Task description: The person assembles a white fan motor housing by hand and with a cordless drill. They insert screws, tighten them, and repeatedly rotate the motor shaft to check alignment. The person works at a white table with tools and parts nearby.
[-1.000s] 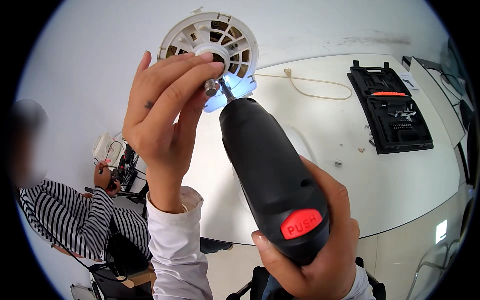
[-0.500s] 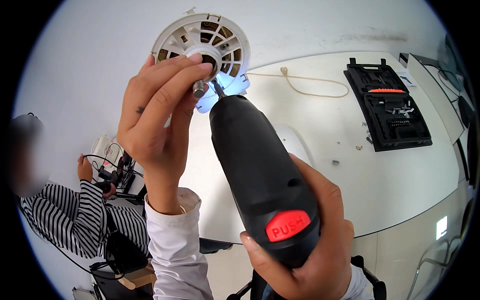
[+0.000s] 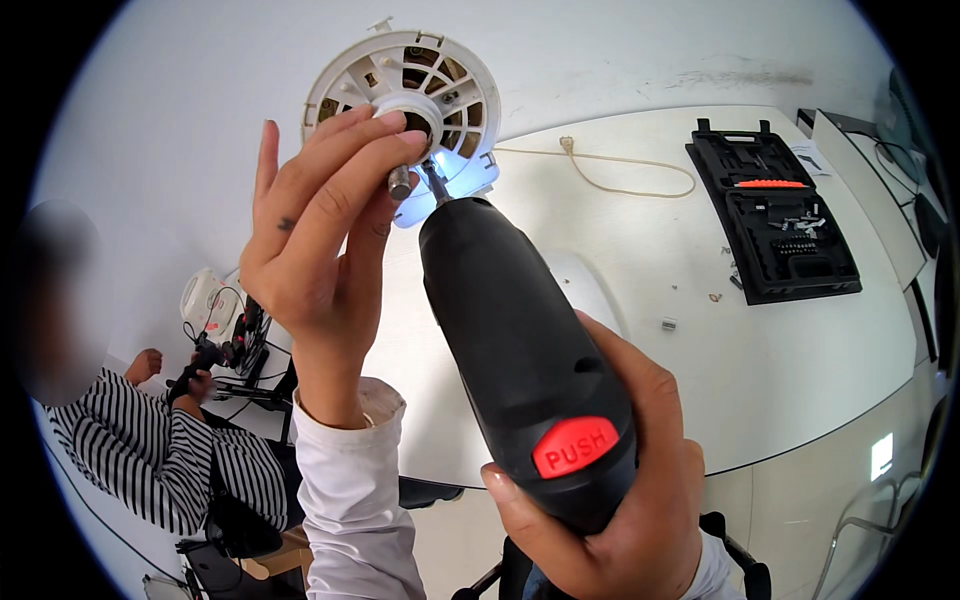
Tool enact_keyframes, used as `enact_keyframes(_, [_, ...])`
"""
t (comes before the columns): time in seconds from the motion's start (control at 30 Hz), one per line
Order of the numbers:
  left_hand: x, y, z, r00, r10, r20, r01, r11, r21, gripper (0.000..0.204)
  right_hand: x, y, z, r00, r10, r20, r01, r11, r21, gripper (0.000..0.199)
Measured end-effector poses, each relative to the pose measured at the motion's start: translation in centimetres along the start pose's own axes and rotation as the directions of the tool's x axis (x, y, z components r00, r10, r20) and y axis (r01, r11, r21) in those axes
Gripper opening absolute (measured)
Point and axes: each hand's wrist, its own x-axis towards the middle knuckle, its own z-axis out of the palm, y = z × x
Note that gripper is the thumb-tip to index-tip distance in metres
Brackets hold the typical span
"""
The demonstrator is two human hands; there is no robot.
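Note:
My right hand (image 3: pixel 625 500) is wrapped round a black electric screwdriver (image 3: pixel 520 330) with a red button. Its bit reaches up to the slotted white round motor housing (image 3: pixel 455 75), at a spot just beneath the central collar, where a bluish-white light shines. Brown-gold windings show through the housing's slots. My left hand (image 3: pixel 320 220) grips the housing at its collar, fingertips bent over the rim and little finger held away. Beside the fingertips juts a short grey metal shaft (image 3: pixel 399 183). Its far end and the thumb are mostly hidden behind the fingers.
A white table (image 3: pixel 760 400) carries an open black tool case (image 3: pixel 795 255) at the right, a small metal cylinder (image 3: pixel 669 324), tiny loose parts and a cream cord (image 3: pixel 630 193). At the left, a person in a striped top (image 3: pixel 150 450) handles a dark tool beside cables.
My left little finger has lifted away from the other fingers. The screwdriver and housing stay almost in place. At the left, the other person's hands have shifted lower.

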Motion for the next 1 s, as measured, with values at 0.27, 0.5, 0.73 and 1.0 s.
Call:
enact_keyframes(0.27, [-0.2, 0.2, 0.3, 0.997, -0.066, -0.038, 0.065, 0.997, -0.033, 0.028, 0.0, 0.6, 0.5, 0.991, -0.130, -0.015, 0.129, 0.990, -0.052, 0.072])
enact_keyframes(0.5, [-0.3, 0.6, 0.2, 0.996, -0.083, -0.031, 0.082, 0.996, -0.031, 0.029, 0.0, 0.5, 0.7, 0.991, -0.129, -0.043, 0.127, 0.991, -0.042, 0.071])
enact_keyframes(0.73, [-0.2, 0.2, 0.1, 0.998, -0.054, -0.016, 0.054, 0.998, -0.014, 0.030, 0.1, 0.1, 0.9, 0.994, -0.096, -0.052, 0.092, 0.993, -0.071, 0.071])
enact_keyframes(1.0, [-0.4, 0.3, 0.2, 0.997, -0.075, -0.005, 0.075, 0.997, -0.010, 0.027, -0.2, 0.7, 1.1, 0.994, -0.097, -0.048, 0.095, 0.995, -0.034, 0.072])
